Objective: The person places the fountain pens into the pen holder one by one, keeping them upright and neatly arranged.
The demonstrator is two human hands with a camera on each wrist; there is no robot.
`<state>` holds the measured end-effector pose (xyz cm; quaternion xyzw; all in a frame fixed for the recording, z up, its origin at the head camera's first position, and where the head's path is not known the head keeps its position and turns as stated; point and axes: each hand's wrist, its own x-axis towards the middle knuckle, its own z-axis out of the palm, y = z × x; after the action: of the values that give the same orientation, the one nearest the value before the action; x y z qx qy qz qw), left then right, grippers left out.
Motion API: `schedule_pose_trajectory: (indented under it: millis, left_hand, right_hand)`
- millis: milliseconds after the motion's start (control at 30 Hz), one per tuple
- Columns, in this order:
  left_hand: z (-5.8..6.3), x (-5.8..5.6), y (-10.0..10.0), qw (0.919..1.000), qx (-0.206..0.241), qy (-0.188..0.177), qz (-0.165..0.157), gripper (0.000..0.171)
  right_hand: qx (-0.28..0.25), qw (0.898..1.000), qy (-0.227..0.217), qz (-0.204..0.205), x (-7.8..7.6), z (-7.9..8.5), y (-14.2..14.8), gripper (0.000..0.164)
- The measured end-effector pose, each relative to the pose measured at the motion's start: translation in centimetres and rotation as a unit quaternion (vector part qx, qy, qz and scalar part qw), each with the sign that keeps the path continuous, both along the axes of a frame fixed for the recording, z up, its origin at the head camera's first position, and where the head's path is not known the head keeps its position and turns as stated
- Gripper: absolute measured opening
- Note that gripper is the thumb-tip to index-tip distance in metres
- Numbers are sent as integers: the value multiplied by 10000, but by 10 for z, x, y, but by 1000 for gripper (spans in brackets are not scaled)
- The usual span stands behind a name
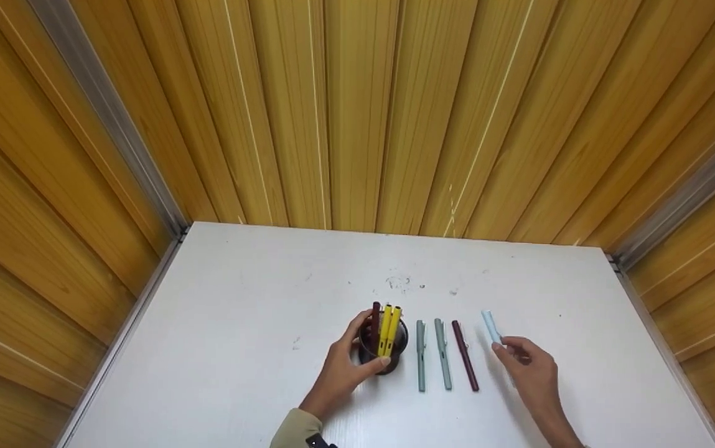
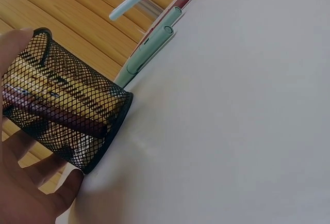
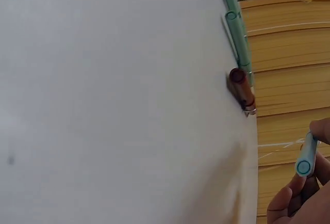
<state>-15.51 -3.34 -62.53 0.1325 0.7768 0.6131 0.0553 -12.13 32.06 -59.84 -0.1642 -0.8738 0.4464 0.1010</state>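
My left hand (image 1: 340, 373) grips a black mesh pen holder (image 2: 98, 110), thumb on one side and fingers round the other. Inside it stand two yellow pens (image 1: 391, 330) and a dark red pen (image 1: 375, 323), leaning on the rim. To the right, my right hand (image 1: 536, 374) pinches a light blue pen (image 1: 489, 323) between thumb and fingers, raised off the table. Between the hands lie two grey-green pens, the nearer to the holder (image 1: 420, 358) and its neighbour (image 1: 443, 356), then another dark red pen (image 1: 465, 358), side by side with clips showing.
A white table (image 1: 257, 292) with small dark marks lies under everything. Yellow wood-grain panels (image 1: 357, 124) enclose its back and sides, with grey metal strips (image 1: 121, 118) at the corners.
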Motion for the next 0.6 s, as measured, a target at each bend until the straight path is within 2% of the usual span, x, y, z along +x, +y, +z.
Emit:
schedule_pose_trajectory:
  millis: [100, 200, 367, 600]
  left_hand:
    - [-1, -1, -1, 10000, -50, 16, 5, 91]
    - [-1, 0, -2, 10000, -69, -15, 19, 91]
    - [-1, -1, -2, 10000, -71, -20, 53, 92]
    - [0, -1, 0, 9999, -104, -24, 28, 93]
  right_hand:
    - [-380, 9991, -203, -17, -1, 12, -6, 43]
    - [-700, 9973, -221, 54, -1, 22, -15, 46]
    - [-1168, 9926, -64, 318, -1, 33, -32, 46]
    - [-1640, 9843, 297, 574, -4, 42, -52, 38]
